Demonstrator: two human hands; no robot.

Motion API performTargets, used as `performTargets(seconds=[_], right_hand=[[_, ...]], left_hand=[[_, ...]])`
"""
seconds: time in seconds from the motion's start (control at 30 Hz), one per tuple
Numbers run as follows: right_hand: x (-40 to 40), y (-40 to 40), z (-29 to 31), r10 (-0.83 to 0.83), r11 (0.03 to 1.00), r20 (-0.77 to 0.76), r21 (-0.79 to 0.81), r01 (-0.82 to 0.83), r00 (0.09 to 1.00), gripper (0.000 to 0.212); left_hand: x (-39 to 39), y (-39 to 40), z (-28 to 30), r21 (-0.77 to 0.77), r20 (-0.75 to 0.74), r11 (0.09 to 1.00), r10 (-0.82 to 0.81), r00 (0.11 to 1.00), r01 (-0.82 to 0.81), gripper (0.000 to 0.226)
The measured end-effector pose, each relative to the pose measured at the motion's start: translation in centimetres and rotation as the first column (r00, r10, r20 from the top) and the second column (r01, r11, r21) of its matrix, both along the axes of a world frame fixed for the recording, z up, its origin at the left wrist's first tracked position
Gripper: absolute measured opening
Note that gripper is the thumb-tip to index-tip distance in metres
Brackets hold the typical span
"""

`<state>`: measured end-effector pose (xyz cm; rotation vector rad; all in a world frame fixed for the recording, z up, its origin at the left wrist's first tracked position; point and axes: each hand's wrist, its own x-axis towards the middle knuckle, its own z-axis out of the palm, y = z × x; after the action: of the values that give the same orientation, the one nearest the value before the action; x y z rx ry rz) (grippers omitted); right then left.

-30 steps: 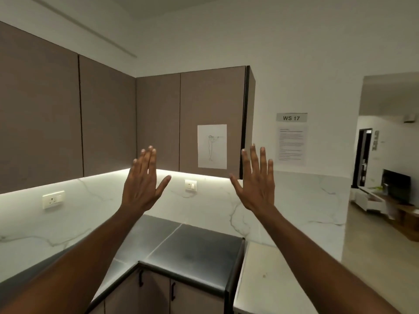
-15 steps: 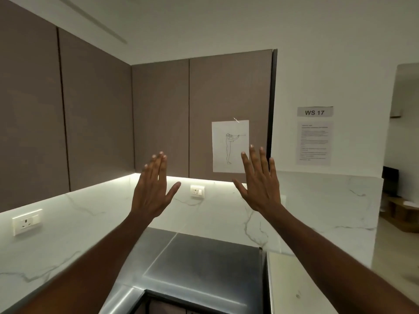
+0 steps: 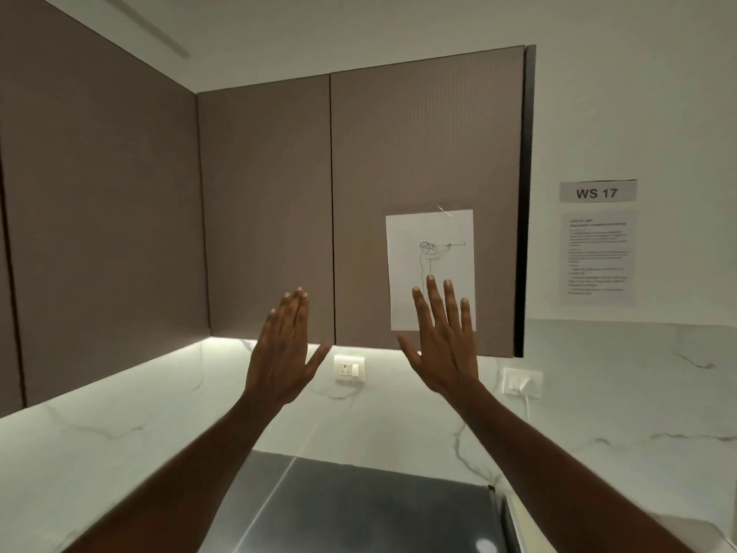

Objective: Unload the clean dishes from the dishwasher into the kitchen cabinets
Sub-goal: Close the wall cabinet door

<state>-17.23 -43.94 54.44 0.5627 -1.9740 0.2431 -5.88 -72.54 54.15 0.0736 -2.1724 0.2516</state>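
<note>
Brown upper kitchen cabinets (image 3: 263, 201) fill the wall ahead, all their doors closed. My left hand (image 3: 281, 351) is raised in front of them with straight fingers and holds nothing. My right hand (image 3: 444, 345) is raised beside it, fingers spread and empty, its fingertips overlapping a white paper with a line drawing (image 3: 430, 253) taped to the right cabinet door. Neither the dishwasher nor any dishes are in view.
A dark steel countertop (image 3: 359, 508) lies below my arms. The marble backsplash (image 3: 119, 413) carries a wall socket (image 3: 349, 368) and a second socket (image 3: 521, 381). A "WS 17" sign (image 3: 597, 191) and a printed notice (image 3: 597, 259) hang on the white wall at right.
The view has tilted upward and moved closer to the cabinets. Both hands stay raised and open, now higher against the cabinet doors; the doorway at right has left the frame.
</note>
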Motion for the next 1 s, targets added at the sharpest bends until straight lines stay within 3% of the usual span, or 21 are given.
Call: performTargets(seconds=[0.23, 0.33, 0.43, 0.63, 0.73, 0.87, 1.0], right_hand=[[-8.4, -6.4, -1.0, 0.008, 1.000, 0.035, -0.020, -0.008, 0.999, 0.087], [-10.8, -7.9, -2.4, 0.048, 0.998, 0.016, 0.034, -0.049, 0.999, 0.103], [-12.9, -9.5, -3.1, -0.031, 0.994, 0.040, 0.110, 0.026, 0.999, 0.122], [-16.4, -12.3, -3.8, -0.114, 0.955, 0.004, 0.277, 0.108, 0.993, 0.152], [-17.8, -13.9, -3.0, -0.135, 0.936, -0.057, 0.320, 0.146, 0.989, 0.135], [-17.3, -15.0, -2.6, -0.199, 0.901, -0.146, 0.363, 0.239, 0.969, 0.078], [-16.0, -15.0, -3.7, -0.299, 0.851, -0.177, 0.396, 0.346, 0.938, 0.070]], left_hand=[[-10.1, -2.8, 2.5, 0.037, 0.021, 0.998, -0.045, 0.999, 0.044, 0.084], [-13.6, -3.1, 2.4, 0.098, 0.040, 0.988, -0.125, 0.991, 0.121, 0.083], [-16.9, -3.1, 2.6, 0.144, 0.056, 0.973, -0.191, 0.980, 0.181, 0.084], [-22.7, -3.8, 2.9, 0.112, 0.070, 0.947, -0.311, 0.948, 0.302, 0.088], [-25.2, -5.1, 3.3, 0.105, 0.061, 0.942, -0.326, 0.943, 0.319, 0.083], [-25.9, -6.1, 2.2, 0.081, 0.037, 0.925, -0.376, 0.926, 0.372, 0.075], [-24.3, -5.7, 2.5, 0.244, -0.060, 0.870, -0.427, 0.902, 0.429, 0.073]])
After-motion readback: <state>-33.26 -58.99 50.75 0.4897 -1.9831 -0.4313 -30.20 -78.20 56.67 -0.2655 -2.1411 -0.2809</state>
